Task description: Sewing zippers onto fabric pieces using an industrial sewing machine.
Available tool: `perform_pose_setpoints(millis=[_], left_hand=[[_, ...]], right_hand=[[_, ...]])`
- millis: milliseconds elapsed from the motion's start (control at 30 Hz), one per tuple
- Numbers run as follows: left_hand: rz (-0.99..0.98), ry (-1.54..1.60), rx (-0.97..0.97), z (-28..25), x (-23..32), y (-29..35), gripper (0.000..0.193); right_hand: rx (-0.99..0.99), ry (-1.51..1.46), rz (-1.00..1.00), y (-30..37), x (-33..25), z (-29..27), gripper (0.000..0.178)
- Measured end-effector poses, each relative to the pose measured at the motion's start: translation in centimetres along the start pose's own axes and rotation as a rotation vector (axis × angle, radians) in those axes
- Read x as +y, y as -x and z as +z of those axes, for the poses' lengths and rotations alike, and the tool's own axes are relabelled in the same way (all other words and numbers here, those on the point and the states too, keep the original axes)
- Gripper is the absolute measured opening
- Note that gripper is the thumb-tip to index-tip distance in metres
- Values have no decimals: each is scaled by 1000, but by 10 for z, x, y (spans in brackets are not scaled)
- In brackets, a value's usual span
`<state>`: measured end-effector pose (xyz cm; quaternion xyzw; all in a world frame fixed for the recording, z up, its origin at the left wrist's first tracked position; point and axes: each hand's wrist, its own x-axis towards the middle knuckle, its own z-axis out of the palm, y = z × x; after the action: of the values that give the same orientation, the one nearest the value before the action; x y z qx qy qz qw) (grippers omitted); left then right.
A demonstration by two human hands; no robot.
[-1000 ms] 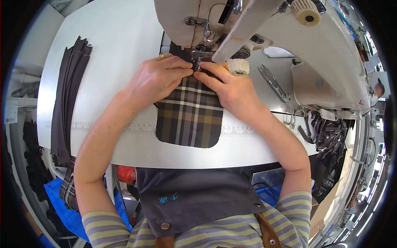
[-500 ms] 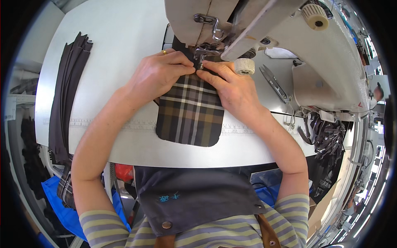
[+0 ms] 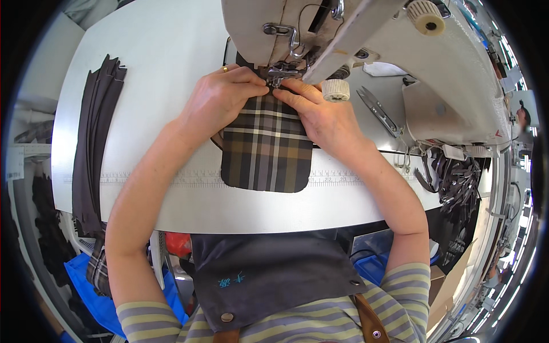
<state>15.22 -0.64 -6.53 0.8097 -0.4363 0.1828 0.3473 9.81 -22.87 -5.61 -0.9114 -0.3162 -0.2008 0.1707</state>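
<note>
A plaid cloth piece (image 3: 267, 151), dark with brown and white stripes and rounded near corners, lies under the presser foot (image 3: 277, 77) of a sewing machine (image 3: 366, 40). My left hand (image 3: 222, 94), a ring on one finger, pinches the cloth's edge just left of the foot. From the right, my right hand (image 3: 326, 114) grips the cloth with thumb and forefinger close to the foot. Dark fabric shows beneath the plaid at its left side. The needle point is hidden among the foot and fingertips.
Dark fabric strips (image 3: 97, 143) lie in a stack at the table's left. Thread snips (image 3: 378, 111) rest right of my right hand. A ruler scale (image 3: 194, 178) crosses the white table (image 3: 166, 208). Dark strips (image 3: 457, 177) hang in a bunch at the right edge.
The plaid cloth has slid away from me, further under the presser foot, its near edge now closer to the ruler scale. Both hands stay beside the foot. The view has shifted slightly.
</note>
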Motion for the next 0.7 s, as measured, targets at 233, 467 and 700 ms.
perform_pose_setpoints(millis=[233, 467, 700], left_hand=[[-10, -38, 2, 0, -1, 0, 25], [-4, -27, -9, -1, -1, 0, 26], [-7, -25, -17, -1, -1, -5, 27]], right_hand=[[27, 22, -14, -1, 0, 3, 42], [39, -8, 6, -2, -2, 3, 39], [51, -37, -21, 2, -3, -24, 40]])
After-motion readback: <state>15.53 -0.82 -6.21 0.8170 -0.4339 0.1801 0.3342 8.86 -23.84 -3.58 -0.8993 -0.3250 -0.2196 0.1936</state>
